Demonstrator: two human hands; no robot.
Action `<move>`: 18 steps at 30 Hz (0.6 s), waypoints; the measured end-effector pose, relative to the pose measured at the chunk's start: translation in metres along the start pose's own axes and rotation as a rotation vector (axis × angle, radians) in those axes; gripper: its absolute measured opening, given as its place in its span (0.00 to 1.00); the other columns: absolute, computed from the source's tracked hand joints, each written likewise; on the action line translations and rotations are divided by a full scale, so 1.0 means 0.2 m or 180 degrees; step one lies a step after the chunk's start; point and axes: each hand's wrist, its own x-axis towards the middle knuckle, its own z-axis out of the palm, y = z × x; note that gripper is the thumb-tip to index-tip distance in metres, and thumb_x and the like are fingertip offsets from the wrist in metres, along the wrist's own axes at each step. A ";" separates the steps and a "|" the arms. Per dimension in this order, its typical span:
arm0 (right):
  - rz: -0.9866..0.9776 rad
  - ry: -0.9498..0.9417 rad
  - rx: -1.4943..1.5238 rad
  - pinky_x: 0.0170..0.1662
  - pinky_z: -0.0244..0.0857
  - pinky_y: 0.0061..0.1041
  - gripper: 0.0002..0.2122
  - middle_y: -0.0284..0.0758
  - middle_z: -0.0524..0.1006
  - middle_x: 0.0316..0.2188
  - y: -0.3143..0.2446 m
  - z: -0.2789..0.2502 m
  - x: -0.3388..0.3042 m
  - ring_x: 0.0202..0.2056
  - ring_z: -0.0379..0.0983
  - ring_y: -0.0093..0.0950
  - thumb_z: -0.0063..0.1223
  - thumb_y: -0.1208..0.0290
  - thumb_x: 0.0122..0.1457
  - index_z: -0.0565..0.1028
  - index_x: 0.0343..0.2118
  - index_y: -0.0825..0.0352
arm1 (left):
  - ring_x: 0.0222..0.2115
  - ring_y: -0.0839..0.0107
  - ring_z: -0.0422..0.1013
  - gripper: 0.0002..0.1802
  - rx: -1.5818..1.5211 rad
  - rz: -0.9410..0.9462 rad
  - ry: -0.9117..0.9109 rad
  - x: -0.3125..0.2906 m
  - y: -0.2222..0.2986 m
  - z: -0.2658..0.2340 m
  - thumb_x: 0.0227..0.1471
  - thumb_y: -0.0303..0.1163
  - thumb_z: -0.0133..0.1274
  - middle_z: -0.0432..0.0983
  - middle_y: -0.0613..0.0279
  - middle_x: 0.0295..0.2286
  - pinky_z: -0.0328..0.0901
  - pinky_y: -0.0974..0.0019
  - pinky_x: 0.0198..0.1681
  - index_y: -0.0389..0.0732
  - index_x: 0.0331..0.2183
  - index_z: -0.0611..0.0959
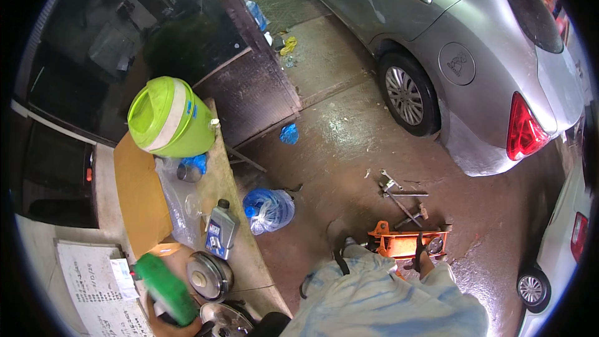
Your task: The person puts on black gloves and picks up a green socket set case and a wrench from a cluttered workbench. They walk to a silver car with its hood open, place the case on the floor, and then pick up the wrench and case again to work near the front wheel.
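1. We have the green bottle (167, 292) in our left hand (157, 319), low at the left; the fingers curl around its lower part, with no slack that we can see.
2. The green bottle's long axis slants, upper end to the left and lower end to the right (it is blurred, so the tilt is approximate).
3. We cannot make out our right hand; the left is the nearer one, already in contact.
4. Just right of the green bottle sits the lidded pot (208, 276), with a glass lid (226, 322) below it, crowding that side; the white sheet (93, 293) is on the left.
5. Farther along the table (253, 268) stand a grey bottle (221, 231), cardboard (142, 196) and a lime cooler (175, 118).
6. Well apart, at the right, a co-worker's hand (420, 252) is at the orange jack (399, 246).
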 end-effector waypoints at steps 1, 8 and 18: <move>-0.0003 -0.0018 0.0003 0.63 0.46 0.40 0.31 0.36 0.59 0.62 -0.02 0.03 -0.02 0.62 0.54 0.35 0.34 0.49 0.63 0.49 0.66 0.57 | 0.45 0.59 0.69 0.62 0.0220 -0.0354 0.0023 0.06 0.15 0.15 0.17 0.31 0.72 0.69 0.49 0.46 0.65 0.59 0.50 0.29 0.58 0.61; 0.0049 -0.0448 0.0018 0.63 0.47 0.39 0.29 0.37 0.58 0.63 -0.39 0.45 -0.07 0.62 0.53 0.36 0.34 0.53 0.65 0.49 0.66 0.58 | 0.42 0.57 0.74 0.56 -0.0466 0.0139 -0.1490 0.66 0.35 1.02 0.18 0.41 0.75 0.76 0.46 0.41 0.68 0.60 0.46 0.32 0.52 0.68; -0.0384 -0.1927 -0.1103 0.63 0.49 0.38 0.26 0.38 0.58 0.63 -1.58 1.83 -0.19 0.62 0.52 0.36 0.33 0.60 0.68 0.48 0.66 0.59 | 0.46 0.52 0.70 0.53 -0.0150 0.0448 -0.1422 1.70 0.72 1.62 0.19 0.41 0.73 0.72 0.50 0.47 0.66 0.56 0.48 0.41 0.52 0.70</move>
